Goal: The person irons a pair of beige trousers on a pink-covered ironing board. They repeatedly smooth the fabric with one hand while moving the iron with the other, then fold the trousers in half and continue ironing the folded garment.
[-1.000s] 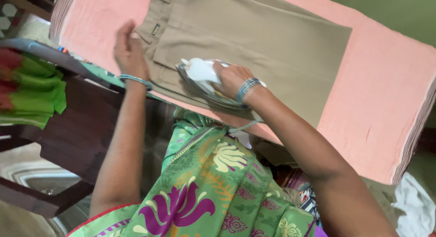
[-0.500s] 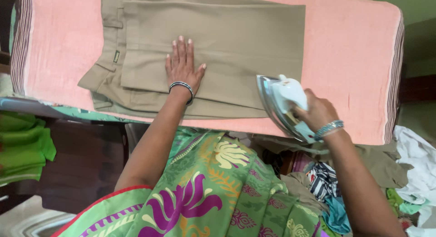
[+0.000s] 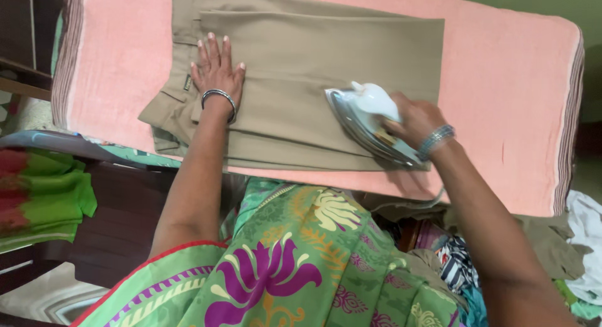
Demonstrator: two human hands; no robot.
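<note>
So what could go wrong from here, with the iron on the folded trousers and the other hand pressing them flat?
1. The left hand lies flat on the khaki trousers in line with the iron; a long stroke toward the waistband could reach the fingers.
2. The right hand works the iron near the front edge of the pink cloth; it might slip off onto the clothes below.
3. The trousers are folded in layers, so a crease could get pressed in.

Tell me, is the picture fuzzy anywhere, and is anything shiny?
Head view: the right hand and white iron look a bit smeared; the left hand on the tan trousers is sharp; the iron's metal edge shines; soft, even light, a faint shadow on the pink cloth.
</note>
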